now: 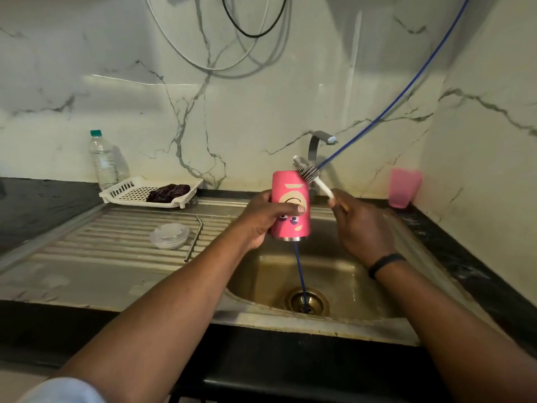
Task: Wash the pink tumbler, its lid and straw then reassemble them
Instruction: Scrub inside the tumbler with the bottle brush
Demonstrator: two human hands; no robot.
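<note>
Pink tumbler [290, 207] stands upside down over the sink [343, 286], long axis vertical, my left hand [261, 219] wrapped round it; my right hand [357, 225] pinches the brush [312, 177]

The sink [343, 274] is the landmark: above its basin the left hand [261, 219] holds the tumbler [290, 210], and right of it the right hand [357, 225] holds the brush [309, 175]. Left of the sink, the lid [170, 235] and straw [194, 237] lie side by side on the drainboard [116, 245]. Behind them stands the tray [130, 193], with a bottle [101, 161] behind it.
</note>
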